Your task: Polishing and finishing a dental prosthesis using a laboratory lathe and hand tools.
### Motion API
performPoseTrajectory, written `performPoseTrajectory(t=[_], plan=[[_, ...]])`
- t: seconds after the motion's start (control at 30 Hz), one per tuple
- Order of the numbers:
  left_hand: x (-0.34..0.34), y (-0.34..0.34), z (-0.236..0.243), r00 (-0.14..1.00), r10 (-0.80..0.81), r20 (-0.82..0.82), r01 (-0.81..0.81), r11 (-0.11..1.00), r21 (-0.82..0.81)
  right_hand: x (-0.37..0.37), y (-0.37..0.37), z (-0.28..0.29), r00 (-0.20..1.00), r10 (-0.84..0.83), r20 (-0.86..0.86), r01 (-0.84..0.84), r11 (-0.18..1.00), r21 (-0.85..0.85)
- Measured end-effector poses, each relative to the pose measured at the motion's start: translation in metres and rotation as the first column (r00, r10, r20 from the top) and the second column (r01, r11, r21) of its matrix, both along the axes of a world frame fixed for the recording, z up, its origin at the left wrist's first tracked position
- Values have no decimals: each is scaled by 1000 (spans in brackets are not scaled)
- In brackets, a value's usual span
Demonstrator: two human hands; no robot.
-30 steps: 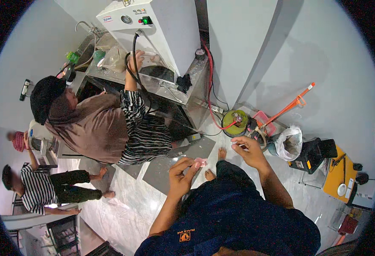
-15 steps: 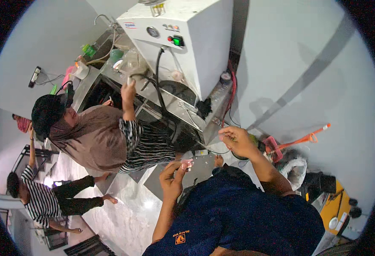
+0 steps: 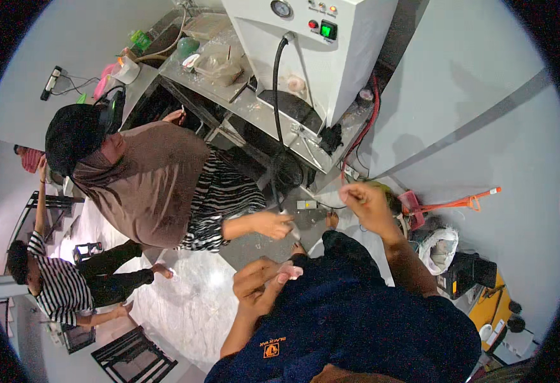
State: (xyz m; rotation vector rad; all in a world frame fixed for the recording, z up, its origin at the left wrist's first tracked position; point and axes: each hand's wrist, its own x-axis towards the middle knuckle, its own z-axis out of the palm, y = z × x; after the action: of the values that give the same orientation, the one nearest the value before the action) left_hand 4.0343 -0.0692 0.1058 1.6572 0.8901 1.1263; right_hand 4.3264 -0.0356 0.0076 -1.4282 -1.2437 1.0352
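Observation:
My left hand (image 3: 257,286) is closed in a pinch on a small, glossy pink piece (image 3: 291,272), held in front of my dark blue shirt. The piece looks like a dental plate, though its details are blurred. Raised further to the right, my right hand (image 3: 366,203) has its thumb and fingertips pressed together; whatever they may hold is too small to make out. A co-worker's hand (image 3: 273,225) is just beyond my left hand, gripping the white-ended handpiece (image 3: 283,213) of a black hose (image 3: 278,96). A whitish streak shows beside that hand, near the pink piece.
A white machine (image 3: 356,64) with a gauge and a green lit switch stands on a metal counter (image 3: 229,96) ahead. Plastic tubs (image 3: 219,67) stand there too. Another person (image 3: 63,281) is at far left. An orange-handled tool (image 3: 465,202) and a white bag (image 3: 438,250) are at right.
The co-worker's hand with the hose handpiece has come down from beside the machine toward my left hand. My left hand has shifted slightly nearer my body, still holding the pink piece.

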Motion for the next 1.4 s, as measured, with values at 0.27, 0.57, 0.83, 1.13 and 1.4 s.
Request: performPoseTrajectory(t=[0.27,0.57,0.83,1.13,1.4], plan=[[-160,-65,44,730,630,-263,-647,762,29,-51,62,-62,763,400,508,-399,909,-118],[-188,-211,-139,595,660,-459,-799,419,-432,-85,52,-252,571,269,776,-301,948,-107],[-171,-204,-136,731,619,-286,-653,514,-556,-122,-25,-339,577,538,614,-655,755,-45],[-114,-223,-129,803,512,-305,-568,502,-652,130,-446,-357,665,645,376,-8,510,-860],[-52,-207,-135,879,367,-305,-470,773,-426,-62,-268,-361,885,274,-376,-413,834,-365]])
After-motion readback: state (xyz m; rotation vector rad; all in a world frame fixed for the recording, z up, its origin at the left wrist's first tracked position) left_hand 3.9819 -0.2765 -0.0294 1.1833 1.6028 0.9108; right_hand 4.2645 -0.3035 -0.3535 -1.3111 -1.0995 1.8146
